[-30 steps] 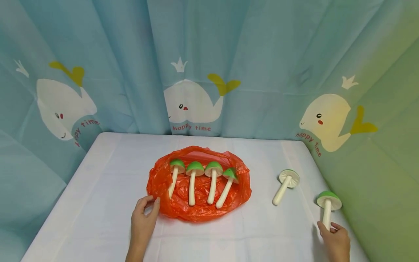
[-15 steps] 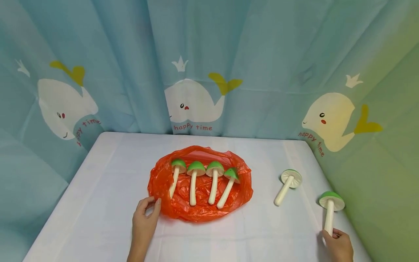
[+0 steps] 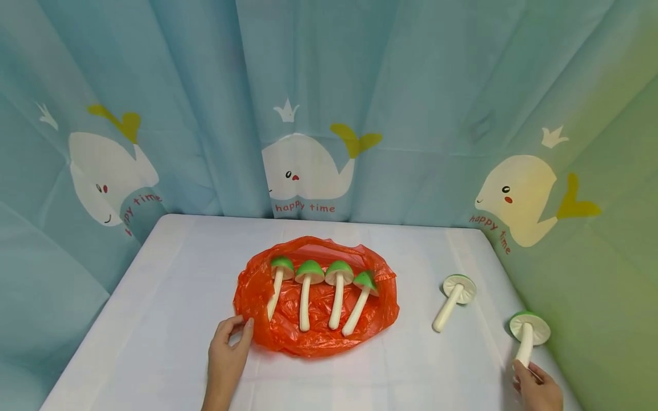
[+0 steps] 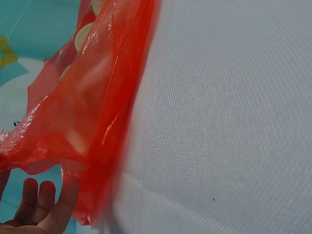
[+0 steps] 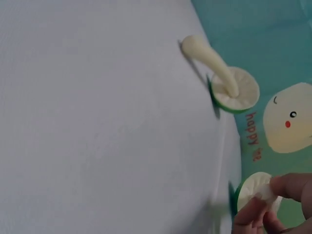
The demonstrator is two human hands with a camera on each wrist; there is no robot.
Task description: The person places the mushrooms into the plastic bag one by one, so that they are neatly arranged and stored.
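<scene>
In the head view my left hand grips the lower left edge of a red plastic bag, its fingertips and thumb against the film. In the left wrist view the thin bag partly covers those fingertips. Several model mushrooms with green caps and pale stems lie in the bag's mouth, one of them a mushroom near the middle. At the right, my right hand pinches the stem end of another mushroom, its cap pointing away. A loose mushroom lies between that hand and the bag.
A white cloth covers the table. Blue-green curtains printed with white whales hang behind it and along both sides. The right curtain comes close to the held mushroom.
My right hand has drawn back slightly toward the near right, and the mushroom in it has tilted to show more of its cap's underside. The left hand stays at the bag.
</scene>
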